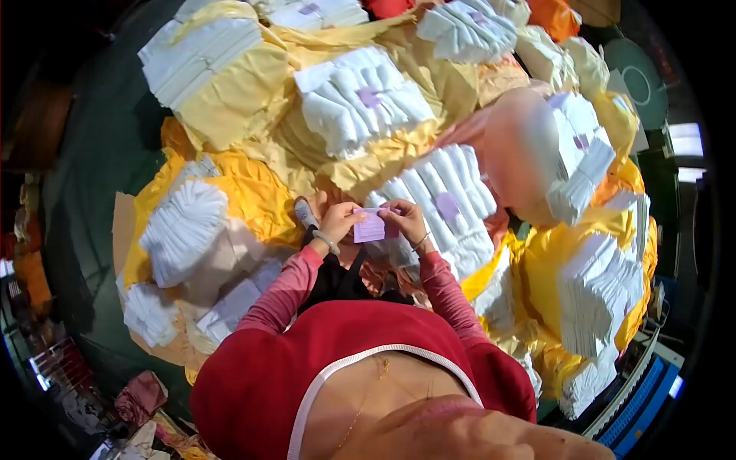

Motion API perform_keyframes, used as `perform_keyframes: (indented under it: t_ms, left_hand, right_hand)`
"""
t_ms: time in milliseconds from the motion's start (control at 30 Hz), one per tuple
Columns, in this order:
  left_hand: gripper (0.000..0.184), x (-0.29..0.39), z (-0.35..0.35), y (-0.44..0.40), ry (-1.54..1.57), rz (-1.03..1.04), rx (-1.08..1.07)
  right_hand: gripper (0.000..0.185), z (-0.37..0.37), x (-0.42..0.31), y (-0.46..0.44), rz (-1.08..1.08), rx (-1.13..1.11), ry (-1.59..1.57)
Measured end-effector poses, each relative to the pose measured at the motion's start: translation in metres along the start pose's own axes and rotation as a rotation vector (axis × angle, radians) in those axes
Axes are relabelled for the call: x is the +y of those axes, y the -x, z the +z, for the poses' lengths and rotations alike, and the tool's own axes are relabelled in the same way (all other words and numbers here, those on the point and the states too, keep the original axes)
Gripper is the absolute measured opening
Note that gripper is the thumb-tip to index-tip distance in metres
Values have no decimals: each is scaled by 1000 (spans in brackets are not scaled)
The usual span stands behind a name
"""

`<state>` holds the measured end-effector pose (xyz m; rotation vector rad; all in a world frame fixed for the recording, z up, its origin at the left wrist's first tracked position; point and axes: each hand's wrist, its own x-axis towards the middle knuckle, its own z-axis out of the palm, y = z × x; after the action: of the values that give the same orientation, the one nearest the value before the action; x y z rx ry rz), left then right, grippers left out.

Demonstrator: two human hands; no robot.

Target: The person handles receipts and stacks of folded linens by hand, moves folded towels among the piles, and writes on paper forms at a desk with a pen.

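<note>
A small pink-purple paper slip (369,228) is stretched between my two hands, in front of my body. My left hand (338,221) pinches its left edge between thumb and fingers. On the opposite edge, my right hand (406,220) grips the slip in the same way. Just beyond and to the right lies a bundle of folded white cloth (432,184) with a similar purple slip (447,205) on top. Some pinkish wrapping (376,274) shows below my hands.
More white bundles sit all around on yellow wrapping: one ahead (360,100), one at left (184,230), a tall stack at right (602,291). A dark green floor (92,192) borders the left side. A blue crate-like object (640,406) stands at lower right.
</note>
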<state>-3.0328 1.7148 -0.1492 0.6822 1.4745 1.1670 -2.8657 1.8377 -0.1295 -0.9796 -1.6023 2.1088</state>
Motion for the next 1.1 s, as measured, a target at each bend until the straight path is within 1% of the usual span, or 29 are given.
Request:
perform_keyframes:
  t_ms: [33, 67, 100, 167, 200, 233, 267, 300, 367, 400, 433, 500, 533, 567, 600, 633, 667, 700, 733, 767, 800, 833, 900, 933, 967, 1033, 1067, 1100]
  left_hand:
    - [11, 4, -34, -5, 78, 21, -25]
    - [10, 8, -72, -10, 78, 34, -12]
    - [9, 15, -108, -13, 80, 40, -3]
    - [6, 33, -177, -19, 115, 49, 91]
    - [6, 44, -209, -16, 87, 56, 90]
    - [6, 62, -243, -21, 54, 72, 90]
    - [7, 81, -268, -23, 127, 44, 111]
    - [8, 99, -295, -25, 56, 33, 82]
    - [9, 133, -332, -33, -19, 20, 56]
    - [9, 145, -346, -41, -10, 33, 47]
    - [9, 155, -359, -51, -1, 45, 36]
    - [8, 173, -379, -74, 33, 62, 33]
    - [8, 181, -386, -86, 59, 65, 40]
    - [8, 190, -395, -102, 81, 74, 47]
    - [8, 198, -406, -116, 58, 83, 46]
    - [7, 204, -420, -134, -32, 131, 106]
    - [7, 208, -433, -150, -118, 176, 169]
    - [8, 217, -441, -167, -201, 226, 237]
    - [8, 242, -448, -178, -417, 344, 388]
    - [8, 244, -462, -198, -638, 481, 517]
    - [10, 259, -472, -219, -757, 620, 551]
    - [14, 271, -478, -226, -879, 729, 558]
    - [17, 297, -484, -250, -1023, 872, 485]
    - [17, 310, -484, -262, -1046, 938, 435]
    - [16, 315, -487, -275, -1069, 977, 403]
    - [14, 323, -500, -300, -1131, 1056, 341]
    - [15, 327, -506, -310, -1113, 1049, 343]
    - [15, 332, -513, -320, -1095, 1040, 342]
  right_hand:
    - [12, 19, -12, -24, 41, -102, -31]
    - [12, 40, -19, -51, 58, -178, -8]
    - [10, 67, -24, -79, 81, -208, -70]
    - [10, 121, -26, -141, -100, -228, 87]
    - [10, 147, -40, -160, 11, -265, -43]
    - [7, 168, -64, -179, 138, -390, -155]
    - [6, 189, -65, -204, 72, -393, -138]
    - [5, 208, -66, -224, -1, -391, -123]
    - [5, 231, -115, -247, 78, -430, -47]
    - [6, 236, -120, -264, 92, -453, -57]
    - [7, 242, -126, -280, 4, -456, -89]
    - [12, 247, -142, -308, -49, -403, -48]
    - [11, 243, -149, -322, -13, -389, 15]
    - [11, 241, -153, -337, 5, -356, -27]
    - [11, 240, -156, -352, 19, -323, -69]
    - [10, 238, -158, -368, 36, -291, -109]
    - [9, 235, -151, -390, -89, -214, -133]
    - [14, 231, -155, -409, -15, -132, -98]
    - [20, 228, -158, -419, 109, -88, -98]
    - [26, 225, -168, -445, 202, -50, -92]
    - [49, 227, -188, -463, 336, -168, -186]
    - [65, 230, -203, -480, 452, -329, -336]
    - [72, 250, -240, -502, 645, -296, -561]
    - [72, 251, -245, -517, 648, -395, -646]
    - [59, 253, -252, -533, 698, -396, -704]
    - [35, 251, -262, -565, 659, -362, -604]
    - [17, 245, -257, -582, 580, -393, -532]
    - [16, 244, -256, -595, 507, -352, -475]
